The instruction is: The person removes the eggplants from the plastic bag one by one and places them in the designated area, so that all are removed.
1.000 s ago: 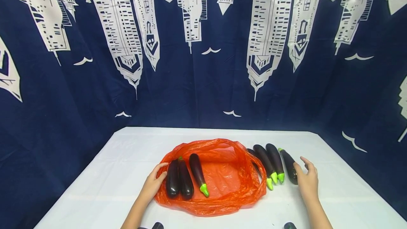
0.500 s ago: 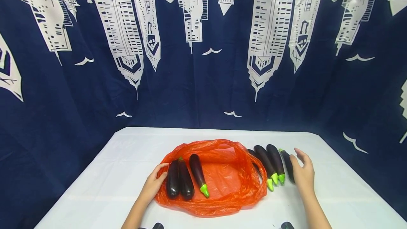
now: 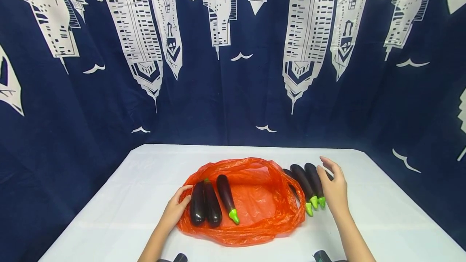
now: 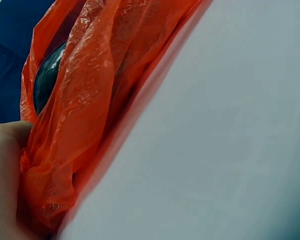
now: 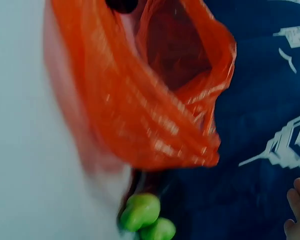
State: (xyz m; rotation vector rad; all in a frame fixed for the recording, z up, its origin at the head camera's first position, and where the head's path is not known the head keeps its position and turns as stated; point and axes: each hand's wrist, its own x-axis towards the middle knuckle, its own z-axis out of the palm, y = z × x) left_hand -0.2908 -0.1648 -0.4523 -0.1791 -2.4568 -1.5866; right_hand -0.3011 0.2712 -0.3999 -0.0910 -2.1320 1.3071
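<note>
An orange-red plastic bag (image 3: 255, 205) lies with its mouth wide on the table. Three dark eggplants are in it: two side by side (image 3: 212, 209) at its left and one slanted eggplant (image 3: 225, 193) with a green stem end. My left hand (image 3: 174, 210) grips the bag's left rim; its thumb (image 4: 7, 132) shows against the gathered plastic. Right of the bag, several eggplants (image 3: 302, 179) lie in a row, one partly behind the bag. Over the rightmost eggplant (image 3: 329, 176), mostly hidden, hovers my right hand (image 3: 335, 191), fingers spread and holding nothing.
A white-covered table (image 3: 120, 201) bears everything. Behind it hangs a navy cloth (image 3: 204, 104) printed with white buildings. Dark rounded objects, apparently wrist gear (image 3: 320, 255), poke in at the bottom edge.
My right hand has moved left and away from the front, coming off beside the rightmost eggplant to cover most of it. The left hand and the bag have stayed put.
</note>
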